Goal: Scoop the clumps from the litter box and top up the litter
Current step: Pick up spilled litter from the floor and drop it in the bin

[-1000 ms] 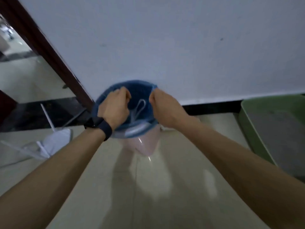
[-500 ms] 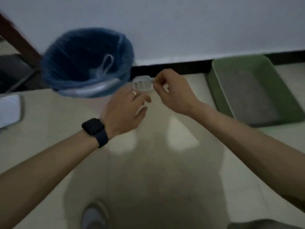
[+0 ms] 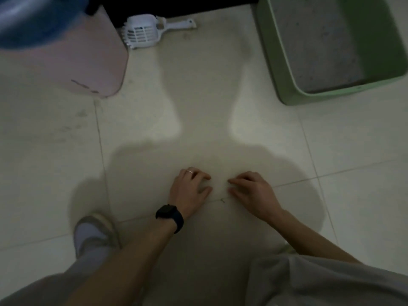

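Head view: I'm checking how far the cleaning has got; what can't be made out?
Head view only.
Litter box: far end cut off by the top edge; clumps in the litter too small to tell.
Bin: blurred, cut off at the top-left corner; contents hidden.
Scoop: the speck at its neck is too small to identify.

A white slotted scoop (image 3: 150, 32) is laid flat on the floor (image 3: 198, 107); grey litter (image 3: 320, 40) is contained in the green litter box (image 3: 276, 51).

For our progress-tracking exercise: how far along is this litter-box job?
Done: unclear; the litter box shows flat grey litter. In hand: nothing; left hand and right hand are empty, scoop lying by the bin. Left: likely topping up; no fresh litter visible.
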